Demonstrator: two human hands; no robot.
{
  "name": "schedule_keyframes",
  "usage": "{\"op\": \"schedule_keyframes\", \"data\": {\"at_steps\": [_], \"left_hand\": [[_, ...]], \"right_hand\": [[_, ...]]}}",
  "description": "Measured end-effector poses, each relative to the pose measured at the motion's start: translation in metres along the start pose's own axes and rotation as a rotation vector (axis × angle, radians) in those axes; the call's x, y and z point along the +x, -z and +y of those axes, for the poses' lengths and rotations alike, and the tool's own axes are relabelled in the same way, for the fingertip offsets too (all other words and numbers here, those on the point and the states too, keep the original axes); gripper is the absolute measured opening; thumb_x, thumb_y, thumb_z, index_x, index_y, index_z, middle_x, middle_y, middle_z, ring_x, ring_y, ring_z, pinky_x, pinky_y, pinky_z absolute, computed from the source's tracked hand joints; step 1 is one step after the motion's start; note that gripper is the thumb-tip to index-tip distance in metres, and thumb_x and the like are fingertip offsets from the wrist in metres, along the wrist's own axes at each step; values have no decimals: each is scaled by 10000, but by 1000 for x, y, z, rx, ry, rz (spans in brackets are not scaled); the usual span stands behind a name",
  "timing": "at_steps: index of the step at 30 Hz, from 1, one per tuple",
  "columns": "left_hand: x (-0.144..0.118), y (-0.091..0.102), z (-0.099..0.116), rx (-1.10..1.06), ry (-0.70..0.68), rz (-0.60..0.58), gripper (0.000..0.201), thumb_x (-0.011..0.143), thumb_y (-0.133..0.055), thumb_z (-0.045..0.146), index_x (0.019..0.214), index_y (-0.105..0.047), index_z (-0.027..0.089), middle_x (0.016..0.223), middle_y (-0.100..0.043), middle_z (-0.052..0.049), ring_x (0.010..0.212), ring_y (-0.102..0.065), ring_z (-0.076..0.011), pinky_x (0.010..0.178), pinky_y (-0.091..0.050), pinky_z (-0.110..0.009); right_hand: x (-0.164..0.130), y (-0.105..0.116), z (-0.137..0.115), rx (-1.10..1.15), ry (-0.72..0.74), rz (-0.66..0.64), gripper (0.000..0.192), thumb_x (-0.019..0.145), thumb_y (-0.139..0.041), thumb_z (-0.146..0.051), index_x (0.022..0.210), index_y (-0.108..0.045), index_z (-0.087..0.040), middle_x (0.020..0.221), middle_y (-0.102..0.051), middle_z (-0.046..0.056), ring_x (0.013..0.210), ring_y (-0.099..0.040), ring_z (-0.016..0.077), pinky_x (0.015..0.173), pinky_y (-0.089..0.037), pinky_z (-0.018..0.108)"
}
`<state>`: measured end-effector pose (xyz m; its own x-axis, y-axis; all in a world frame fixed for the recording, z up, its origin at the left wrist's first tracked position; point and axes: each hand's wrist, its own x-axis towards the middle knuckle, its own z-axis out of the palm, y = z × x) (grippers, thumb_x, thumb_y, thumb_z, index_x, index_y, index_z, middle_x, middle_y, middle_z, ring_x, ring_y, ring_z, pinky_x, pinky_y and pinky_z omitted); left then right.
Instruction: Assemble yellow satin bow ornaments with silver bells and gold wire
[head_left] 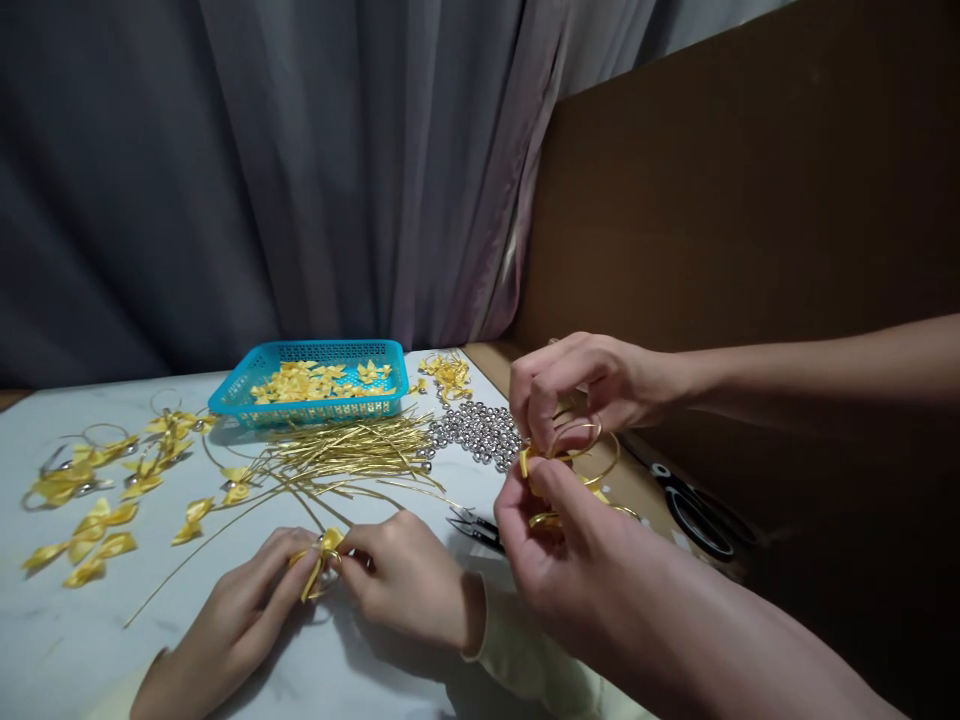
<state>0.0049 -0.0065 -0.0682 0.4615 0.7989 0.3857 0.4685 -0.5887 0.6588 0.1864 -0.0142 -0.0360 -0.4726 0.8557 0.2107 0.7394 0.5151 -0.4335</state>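
Observation:
Low in the head view, my left hand (pixel 251 605) and my right hand (pixel 409 575) meet over the white table. Between their fingertips is a yellow ribbon bow (pixel 330 543) with a loop of gold cord around it. The left thumb and fingers pinch the bow's left side. On the other side, my right thumb and index finger are closed on the bow and cord at its edge. Fingers partly cover the knot. Just beyond lies a heap of gold cords (pixel 345 448), beside a pile of small silver bells or beads (pixel 480 432).
At right, a co-worker's two hands (pixel 577 440) work on another yellow bow and gold cord. A blue basket (pixel 315 408) holds several yellow bows. Finished-looking bows (pixel 97 525) lie at left. Small black snips (pixel 480 528) and black-handled scissors (pixel 697 510) lie at right, near a brown board (pixel 750 200).

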Motion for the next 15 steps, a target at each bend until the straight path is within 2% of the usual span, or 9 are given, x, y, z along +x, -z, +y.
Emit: {"op": "schedule_keyframes", "data": {"at_steps": [7,15], "left_hand": [[1,1,0,64,-148,49,167,875,-412,221,806,-562,195,716,-614,-15,670,-598,-119,638,-479,-131],[2,1,3,95,-180,53,157,852,-400,159,834,-551,199,734,-627,-27,693,-605,-125,648,-482,-136]], "right_hand": [[1,-4,3,-74,11,15,206,823,-482,-207,671,-621,-204,627,-679,-28,552,-588,108,479,-374,194],[1,-2,2,-77,10,21,220,836,-473,-204,662,-608,-197,625,-677,-21,542,-581,107,477,-369,202]]}}
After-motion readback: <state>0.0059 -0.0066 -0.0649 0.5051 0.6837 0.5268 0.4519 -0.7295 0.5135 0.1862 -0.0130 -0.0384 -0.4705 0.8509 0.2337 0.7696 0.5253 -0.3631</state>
